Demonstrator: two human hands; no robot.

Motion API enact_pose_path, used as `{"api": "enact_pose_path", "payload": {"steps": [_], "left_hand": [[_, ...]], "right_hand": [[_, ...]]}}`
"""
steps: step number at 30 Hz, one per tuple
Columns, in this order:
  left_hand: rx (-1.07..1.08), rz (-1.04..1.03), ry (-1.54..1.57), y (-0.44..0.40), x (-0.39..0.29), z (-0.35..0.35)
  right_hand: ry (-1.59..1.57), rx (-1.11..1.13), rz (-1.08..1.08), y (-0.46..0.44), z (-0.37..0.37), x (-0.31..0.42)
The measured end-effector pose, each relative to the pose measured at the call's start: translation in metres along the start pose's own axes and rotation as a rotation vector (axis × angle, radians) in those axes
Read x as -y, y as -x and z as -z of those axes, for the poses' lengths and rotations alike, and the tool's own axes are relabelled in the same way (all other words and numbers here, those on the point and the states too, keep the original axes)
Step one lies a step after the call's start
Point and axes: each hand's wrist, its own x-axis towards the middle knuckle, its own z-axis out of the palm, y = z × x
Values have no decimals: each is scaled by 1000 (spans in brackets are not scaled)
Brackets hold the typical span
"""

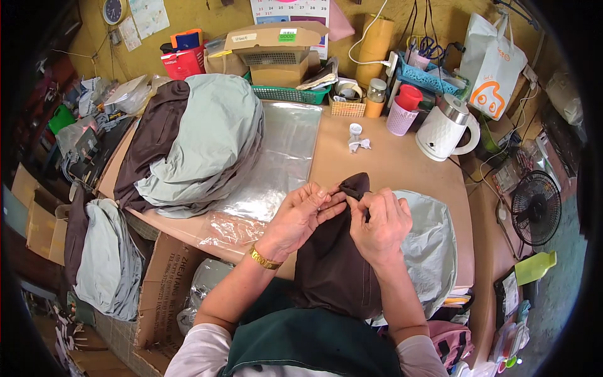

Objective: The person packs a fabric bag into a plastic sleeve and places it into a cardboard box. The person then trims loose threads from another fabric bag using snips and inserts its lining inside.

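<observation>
A dark brown cloth (pixel 336 270) hangs from my fingers down over the table's front edge to my lap. Its gathered upper end rises between the two hands. My left hand (pixel 303 213), with a gold watch band on the wrist, pinches the cloth's edge from the left. From the right, my right hand (pixel 380 223) has its fingers curled tightly on the same edge. Any small item between the fingertips is too hidden to make out. Beside my right forearm lies a pale grey cloth (pixel 430 245), partly covered by the arm and the brown cloth.
A big pile of grey and brown cloth pieces (pixel 207 138) lies at the left on clear plastic sheets (pixel 289 144). A white kettle (pixel 443 129) stands at the right rear. Baskets and boxes line the back. An open carton (pixel 164 295) sits below left, a fan (pixel 536 207) far right.
</observation>
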Motion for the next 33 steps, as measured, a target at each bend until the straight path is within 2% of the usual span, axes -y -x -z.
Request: {"api": "enact_pose_path", "payload": {"steps": [4,6,16,18,19,20,22,23,25,27,28,30,31,33], "left_hand": [[38,7,18,2,1,3],[-26,-5,-11,2,-3,-3],[6,7,-7,6,2,-11],[13,17,-9,8,-4,-19],[15,15,-10,9,-6,-21],[29,29,5,11,-8,-22],[47,44,19,11,-13,-11],[84,0,-10,6,-19,11],[117,-41,-36,-2,-25,41],[-347,-209,-423,-7,-31,49],[-348,-209,-424,-9,-27,44],[-235,-397,-883,-15,-13,21],[-239,-395,-884,-16,-12,14],[-23,-123,-1064,-20,-13,3]], "right_hand": [[-106,5,-55,-3,5,0],[-91,-47,-97,-6,10,2],[-51,18,-46,0,5,0],[-639,-95,-579,-4,-1,5],[-639,-96,-577,-5,-5,-1],[-869,59,-680,-5,-12,-16],[-1094,232,-700,30,-40,-60],[-1093,228,-692,28,-37,-59],[-1018,201,-885,23,-25,-51],[-1016,193,-869,20,-22,-45],[-1014,184,-853,19,-22,-43],[-1011,199,-821,19,-24,-40],[-1006,210,-788,19,-25,-39],[-1008,206,-805,19,-24,-36]]}}
